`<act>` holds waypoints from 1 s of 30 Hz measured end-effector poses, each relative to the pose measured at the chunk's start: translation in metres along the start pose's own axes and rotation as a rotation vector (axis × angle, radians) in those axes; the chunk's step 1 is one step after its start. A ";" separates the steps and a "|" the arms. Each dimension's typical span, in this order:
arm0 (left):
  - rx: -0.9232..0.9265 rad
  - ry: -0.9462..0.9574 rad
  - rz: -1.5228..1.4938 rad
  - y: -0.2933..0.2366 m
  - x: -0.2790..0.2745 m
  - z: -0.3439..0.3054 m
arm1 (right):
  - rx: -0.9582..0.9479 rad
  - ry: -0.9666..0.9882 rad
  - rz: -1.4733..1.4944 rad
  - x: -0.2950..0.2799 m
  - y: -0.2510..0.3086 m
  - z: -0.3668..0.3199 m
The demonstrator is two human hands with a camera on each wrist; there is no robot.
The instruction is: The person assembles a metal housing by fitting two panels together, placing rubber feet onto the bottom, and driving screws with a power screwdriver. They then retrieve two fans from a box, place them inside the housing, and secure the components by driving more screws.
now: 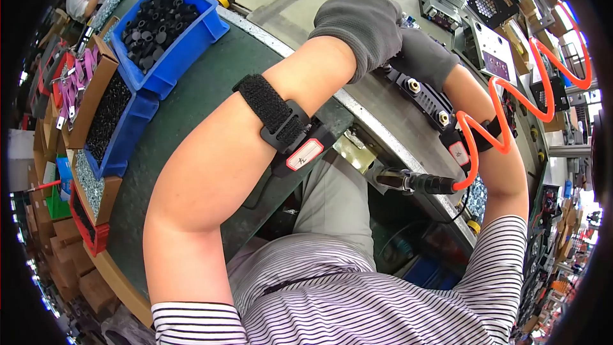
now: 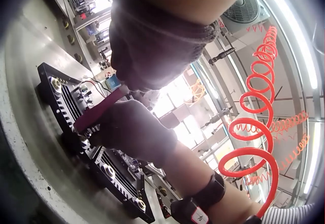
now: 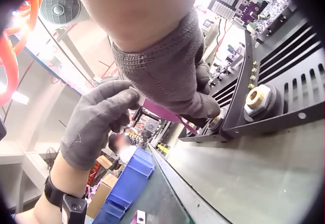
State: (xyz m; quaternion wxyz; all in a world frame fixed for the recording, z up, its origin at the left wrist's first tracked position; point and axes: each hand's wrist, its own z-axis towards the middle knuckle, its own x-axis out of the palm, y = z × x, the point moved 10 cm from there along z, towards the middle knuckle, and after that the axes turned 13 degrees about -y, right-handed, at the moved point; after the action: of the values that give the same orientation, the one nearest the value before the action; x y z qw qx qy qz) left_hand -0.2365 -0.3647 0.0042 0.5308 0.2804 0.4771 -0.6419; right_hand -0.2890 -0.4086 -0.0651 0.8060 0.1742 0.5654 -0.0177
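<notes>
Both hands wear dark grey gloves and meet over a black slotted metal panel (image 2: 109,170). My left hand (image 1: 361,29) pinches the pale upper end of a flat purple strip (image 2: 101,110). That strip slants down past the other hand's fingers to the panel, its lower end close to a nut. My right hand (image 1: 424,57) curls its fingers about a hex-nut fitting (image 3: 219,118) on the panel, fingertips right at the nut. Beside it stands another fitting, a brass-centred hex nut (image 3: 259,99). The glove hides part of the gripped fitting.
Blue bins (image 1: 182,45) of black caps and dark screws stand on the left. An orange coiled hose (image 1: 543,112) carries a pneumatic driver (image 1: 408,180) near the bench edge. Circuit boards and metal housings (image 1: 440,0) lie at the back right. A metal-edged rail (image 1: 377,124) runs between the benches.
</notes>
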 end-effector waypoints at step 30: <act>0.020 -0.025 -0.050 0.003 0.002 0.005 | 0.277 0.062 0.047 -0.013 -0.002 -0.003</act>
State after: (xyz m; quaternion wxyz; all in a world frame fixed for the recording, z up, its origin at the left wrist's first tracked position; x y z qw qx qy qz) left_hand -0.2330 -0.3698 0.0036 0.5176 0.2655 0.4708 -0.6632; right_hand -0.2972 -0.4120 -0.0544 0.7565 0.2974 0.5780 -0.0714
